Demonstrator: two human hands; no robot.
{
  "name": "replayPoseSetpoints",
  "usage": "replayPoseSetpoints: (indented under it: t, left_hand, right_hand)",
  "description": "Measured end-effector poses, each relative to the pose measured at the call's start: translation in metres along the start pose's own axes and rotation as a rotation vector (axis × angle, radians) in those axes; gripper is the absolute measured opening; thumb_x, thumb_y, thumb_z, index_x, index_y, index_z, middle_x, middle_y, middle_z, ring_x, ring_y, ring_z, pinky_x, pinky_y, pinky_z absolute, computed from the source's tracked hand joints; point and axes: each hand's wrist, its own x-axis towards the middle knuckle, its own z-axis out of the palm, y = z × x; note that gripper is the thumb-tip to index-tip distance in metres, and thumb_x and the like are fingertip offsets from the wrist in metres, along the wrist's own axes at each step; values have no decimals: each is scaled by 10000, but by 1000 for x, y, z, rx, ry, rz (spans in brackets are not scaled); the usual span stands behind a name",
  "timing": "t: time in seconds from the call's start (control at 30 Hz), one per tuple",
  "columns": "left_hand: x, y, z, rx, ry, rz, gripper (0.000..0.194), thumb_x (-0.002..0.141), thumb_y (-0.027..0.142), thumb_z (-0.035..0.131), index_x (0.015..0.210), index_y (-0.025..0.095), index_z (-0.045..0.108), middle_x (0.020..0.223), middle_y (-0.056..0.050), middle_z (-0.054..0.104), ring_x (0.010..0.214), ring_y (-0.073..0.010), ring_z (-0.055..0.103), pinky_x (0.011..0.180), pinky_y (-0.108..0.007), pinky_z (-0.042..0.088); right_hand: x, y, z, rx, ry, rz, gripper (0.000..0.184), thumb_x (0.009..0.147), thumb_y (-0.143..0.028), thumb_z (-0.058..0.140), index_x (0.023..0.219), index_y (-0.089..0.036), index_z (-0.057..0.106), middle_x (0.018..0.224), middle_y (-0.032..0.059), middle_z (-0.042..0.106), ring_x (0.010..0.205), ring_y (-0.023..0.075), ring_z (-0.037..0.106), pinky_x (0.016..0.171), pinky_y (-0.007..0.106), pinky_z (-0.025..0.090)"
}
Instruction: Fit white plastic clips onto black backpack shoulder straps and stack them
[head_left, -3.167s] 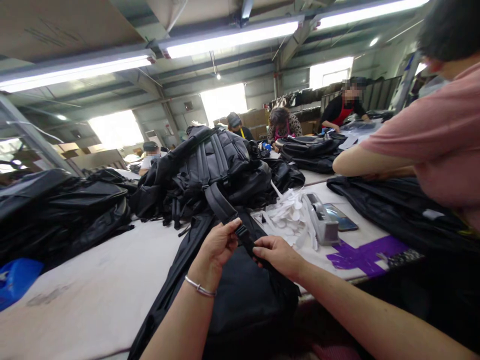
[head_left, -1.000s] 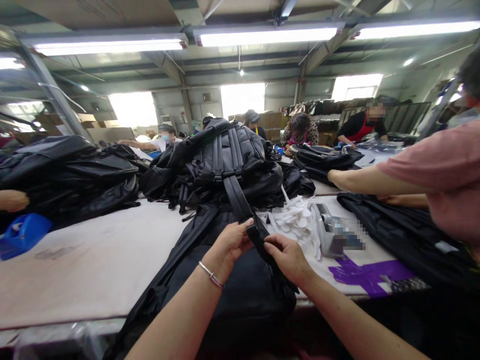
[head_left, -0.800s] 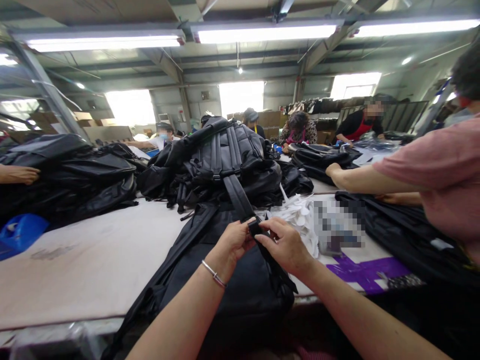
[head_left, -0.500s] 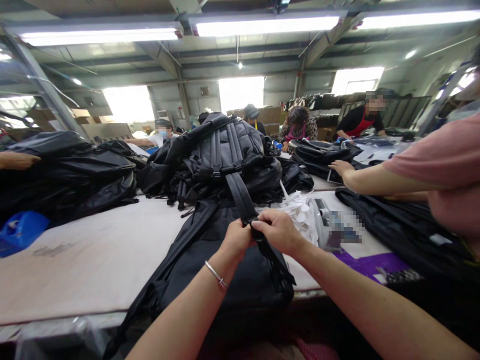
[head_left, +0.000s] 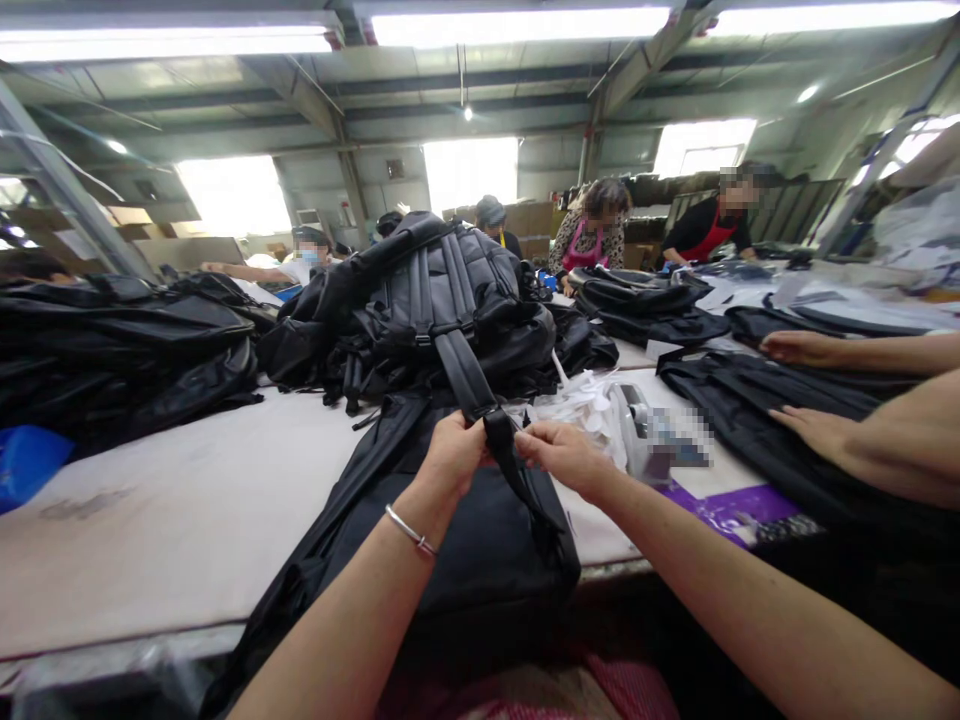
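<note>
A black backpack lies flat at the table's near edge, right in front of me. Its shoulder strap runs up to a heap of black backpacks behind it. My left hand, with a silver bracelet on the wrist, pinches the strap just left of the buckle. On the other side my right hand is closed on the same strap, fingertips pressed together. The two hands almost touch across the strap.
White paper tags and a tape dispenser lie right of my hands, purple tape beyond. A co-worker's arms press on a black bag at the right. More black bags pile up left; several people work behind.
My hands have slid up the strap and drawn close at the buckle. The co-worker at the right leaned back, leaving only the forearms in view. The view tilted down slightly.
</note>
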Motion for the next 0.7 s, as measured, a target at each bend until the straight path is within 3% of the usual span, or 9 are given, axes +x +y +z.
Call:
replayPoseSetpoints:
  t: [0.13, 0.23, 0.37, 0.53, 0.7]
  left_hand:
    - [2, 6, 1, -9, -29, -21, 326, 594, 373, 805, 756, 155, 625, 578, 10, 602, 509, -124, 559, 537, -270, 510]
    - [5, 4, 4, -17, -50, -43, 325, 589, 369, 814, 745, 152, 629, 590, 5, 608, 518, -122, 562, 544, -270, 512]
    - [11, 3, 1, -71, -27, -55, 330, 602, 376, 813, 739, 138, 630, 619, -19, 638, 530, -138, 587, 533, -273, 506]
    - [21, 15, -10, -103, 153, -3, 306, 614, 320, 818, 746, 134, 614, 612, -6, 633, 510, -124, 585, 495, -241, 476]
    - [18, 28, -5, -63, 83, 112, 315, 623, 346, 807, 777, 142, 622, 660, -4, 647, 568, -142, 606, 525, -271, 517]
  right_hand:
    - [-15, 13, 0, 23, -217, 36, 298, 797, -448, 629, 885, -172, 699, 802, 19, 689, 747, 173, 611, 697, 288, 465]
    - [-18, 18, 4, 170, -277, 60, 332, 780, -468, 655, 891, -158, 700, 843, 32, 703, 763, 172, 617, 722, 287, 466]
    - [-18, 27, 13, 328, -225, 138, 396, 734, -535, 680, 714, -141, 640, 645, 8, 648, 565, 121, 549, 568, 240, 416]
    - [-29, 39, 19, 152, -78, 85, 384, 786, -488, 630, 588, -165, 572, 541, -21, 580, 503, 107, 491, 495, 217, 351]
    - [-35, 39, 18, 160, -116, 75, 330, 815, -445, 607, 636, -168, 598, 582, -20, 604, 526, 110, 508, 512, 219, 367]
